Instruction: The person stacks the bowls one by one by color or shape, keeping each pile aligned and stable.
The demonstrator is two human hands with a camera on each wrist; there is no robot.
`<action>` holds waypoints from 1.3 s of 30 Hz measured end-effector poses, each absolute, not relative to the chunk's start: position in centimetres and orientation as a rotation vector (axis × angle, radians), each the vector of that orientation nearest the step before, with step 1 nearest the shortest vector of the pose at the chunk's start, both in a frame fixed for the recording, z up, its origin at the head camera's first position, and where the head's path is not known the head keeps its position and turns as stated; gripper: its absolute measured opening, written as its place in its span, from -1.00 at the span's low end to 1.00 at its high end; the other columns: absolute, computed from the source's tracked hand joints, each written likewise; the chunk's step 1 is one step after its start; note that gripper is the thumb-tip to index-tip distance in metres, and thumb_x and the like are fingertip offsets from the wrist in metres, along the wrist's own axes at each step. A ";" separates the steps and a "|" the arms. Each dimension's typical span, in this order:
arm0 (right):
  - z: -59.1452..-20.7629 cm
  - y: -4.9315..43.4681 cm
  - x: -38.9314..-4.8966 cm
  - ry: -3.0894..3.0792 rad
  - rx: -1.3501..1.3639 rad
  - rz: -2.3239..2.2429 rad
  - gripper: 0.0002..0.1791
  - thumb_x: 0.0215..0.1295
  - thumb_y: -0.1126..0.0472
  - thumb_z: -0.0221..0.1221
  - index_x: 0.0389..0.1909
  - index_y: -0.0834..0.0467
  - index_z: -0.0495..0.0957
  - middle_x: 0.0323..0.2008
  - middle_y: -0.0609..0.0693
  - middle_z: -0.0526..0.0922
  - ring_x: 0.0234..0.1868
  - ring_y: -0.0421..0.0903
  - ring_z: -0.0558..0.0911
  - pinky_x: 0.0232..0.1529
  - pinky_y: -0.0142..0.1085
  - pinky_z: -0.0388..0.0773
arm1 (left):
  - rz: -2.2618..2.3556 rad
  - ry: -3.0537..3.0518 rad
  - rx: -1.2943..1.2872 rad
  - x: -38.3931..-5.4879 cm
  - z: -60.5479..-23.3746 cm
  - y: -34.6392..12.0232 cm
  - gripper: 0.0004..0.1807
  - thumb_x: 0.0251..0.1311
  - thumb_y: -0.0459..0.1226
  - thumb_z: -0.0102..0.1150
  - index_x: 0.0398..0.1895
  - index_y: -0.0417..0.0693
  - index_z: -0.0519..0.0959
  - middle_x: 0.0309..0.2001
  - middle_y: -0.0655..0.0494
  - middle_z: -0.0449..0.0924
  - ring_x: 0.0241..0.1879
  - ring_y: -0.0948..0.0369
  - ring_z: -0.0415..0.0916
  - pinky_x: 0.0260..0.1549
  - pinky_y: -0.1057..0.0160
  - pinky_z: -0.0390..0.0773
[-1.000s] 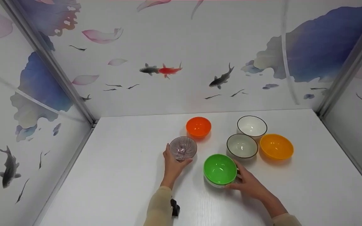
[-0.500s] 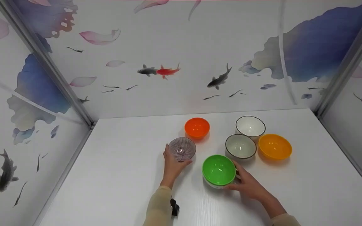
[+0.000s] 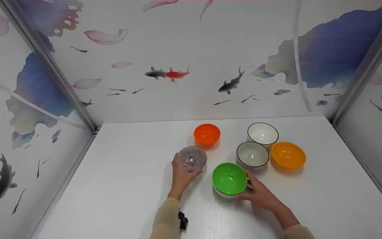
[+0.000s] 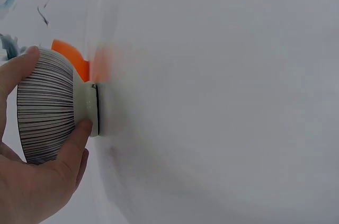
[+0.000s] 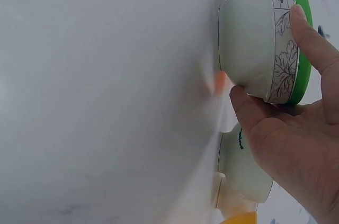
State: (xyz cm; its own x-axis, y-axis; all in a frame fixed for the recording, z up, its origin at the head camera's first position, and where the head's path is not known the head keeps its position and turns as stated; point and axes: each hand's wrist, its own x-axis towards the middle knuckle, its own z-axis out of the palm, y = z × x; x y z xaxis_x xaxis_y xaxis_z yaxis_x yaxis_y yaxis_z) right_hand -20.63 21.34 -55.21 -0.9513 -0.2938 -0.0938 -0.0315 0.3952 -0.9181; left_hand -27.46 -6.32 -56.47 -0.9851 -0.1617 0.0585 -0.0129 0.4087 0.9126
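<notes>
My left hand grips a small finely striped bowl, thumb and fingers on opposite sides. In the left wrist view, the striped bowl shows dark lines outside and a pale foot close to the table; a fingertip touches near that foot. My right hand holds the white leaf-patterned bowl from its right side. Seated in its top is a green bowl, whose rim stands above the white one. In the right wrist view, the thumb lies along the leaf band and the fingers curl beneath the side.
An orange bowl stands behind the striped one. To the right, a pale dark-rimmed bowl, a white dark-rimmed bowl and a yellow-orange bowl cluster together. Printed walls enclose the white table at back and sides.
Both hands keep their grips on the bowls. The whole head view has shifted slightly, and the bowls stay in nearly the same arrangement.
</notes>
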 end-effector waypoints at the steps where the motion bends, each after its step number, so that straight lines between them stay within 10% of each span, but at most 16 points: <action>1: -55.1 21.3 -20.6 2.416 -0.284 -1.577 0.22 0.01 0.05 0.50 0.58 0.15 -0.08 0.54 0.29 0.08 0.50 0.32 0.19 0.49 0.20 0.15 | -1.641 -2.519 0.154 -27.4 -56.4 -6.3 0.28 -0.18 -0.27 0.61 0.52 -0.33 -0.11 0.38 -0.35 0.11 0.42 -0.23 0.19 0.44 -0.17 0.25; 39: -55.9 20.8 -21.9 2.423 -0.331 -1.620 0.17 0.04 0.08 0.47 0.58 0.13 -0.04 0.54 0.27 0.09 0.49 0.31 0.22 0.43 0.09 0.30 | -1.857 -2.424 -0.201 -23.6 -51.6 -5.0 0.25 -0.17 -0.09 0.60 0.55 -0.15 0.00 0.48 -0.13 0.21 0.44 -0.09 0.23 0.40 -0.21 0.30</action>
